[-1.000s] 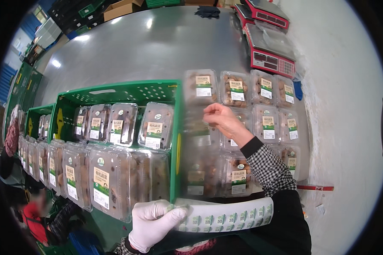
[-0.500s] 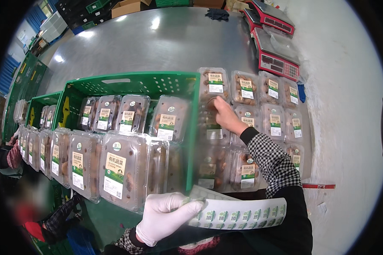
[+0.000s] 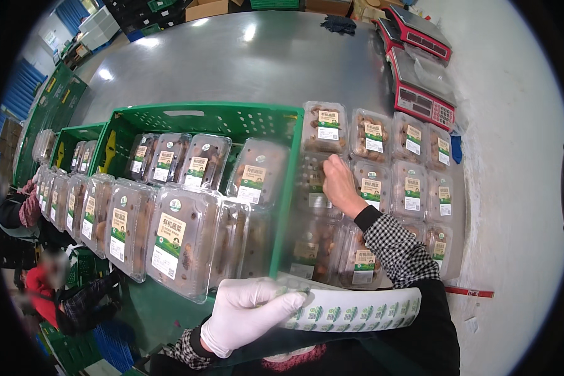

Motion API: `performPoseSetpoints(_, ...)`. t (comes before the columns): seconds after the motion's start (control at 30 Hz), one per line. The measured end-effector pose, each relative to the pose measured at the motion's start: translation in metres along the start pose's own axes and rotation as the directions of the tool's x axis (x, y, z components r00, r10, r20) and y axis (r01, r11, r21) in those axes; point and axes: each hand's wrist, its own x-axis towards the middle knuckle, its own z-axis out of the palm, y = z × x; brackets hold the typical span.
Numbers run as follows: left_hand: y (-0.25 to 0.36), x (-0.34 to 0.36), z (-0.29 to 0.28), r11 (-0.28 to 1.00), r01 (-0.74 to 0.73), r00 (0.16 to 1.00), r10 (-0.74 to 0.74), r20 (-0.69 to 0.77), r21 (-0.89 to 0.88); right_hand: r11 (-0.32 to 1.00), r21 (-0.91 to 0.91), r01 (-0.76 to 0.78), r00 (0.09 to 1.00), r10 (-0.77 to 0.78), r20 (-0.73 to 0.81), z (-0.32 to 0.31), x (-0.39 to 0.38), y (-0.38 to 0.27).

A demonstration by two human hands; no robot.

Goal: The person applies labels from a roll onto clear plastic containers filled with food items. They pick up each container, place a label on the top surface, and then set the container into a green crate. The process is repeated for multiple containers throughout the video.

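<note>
My left hand (image 3: 250, 313), gloved in white, grips a strip of small green stickers (image 3: 357, 308) near the lower edge. My bare right hand (image 3: 337, 178) has its fingers closed at the lid of a clear clamshell box (image 3: 319, 200) just right of the large green crate; whatever is at the fingertips is too small to make out. Several labelled boxes (image 3: 412, 182) of brown produce, possibly mushrooms, lie in rows around it. More boxes stand in the green crate (image 3: 200, 113) and in a line (image 3: 169, 241) along its front.
Red-trimmed scales (image 3: 420, 100) stand at the back right beside a white wall (image 3: 514, 156). A dark cloth (image 3: 337, 25) lies on the steel table (image 3: 244, 56). People work at the left, one in red (image 3: 41, 297), another with pink sleeves (image 3: 28, 210), near stacked green crates (image 3: 50, 119).
My right hand has moved from above the boxes down onto a lid, its fingertips now curled downward. The view has shifted slightly; my left hand still holds the sticker strip.
</note>
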Motion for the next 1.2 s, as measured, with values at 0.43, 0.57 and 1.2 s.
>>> performPoseSetpoints(0.43, 0.004, 0.014, 0.011, 0.999, 0.035, 0.996, -0.035, -0.078, -0.001, 0.981, -0.101, -0.169, 0.952, 0.189, 0.241, 0.002, 0.015, 0.013)
performPoseSetpoints(0.57, 0.005, 0.023, 0.015, 0.983, 0.161, 0.978, -0.171, -0.118, -0.09, 0.997, 0.006, -0.078, 0.997, 0.078, -0.007, -0.051, 0.018, -0.008)
performPoseSetpoints(1.2, -0.014, 0.088, 0.074, 0.986, 0.167, 0.979, -0.167, -0.119, -0.012, 0.776, 0.625, -0.086, 0.972, -0.072, 0.223, -0.23, -0.034, -0.073)
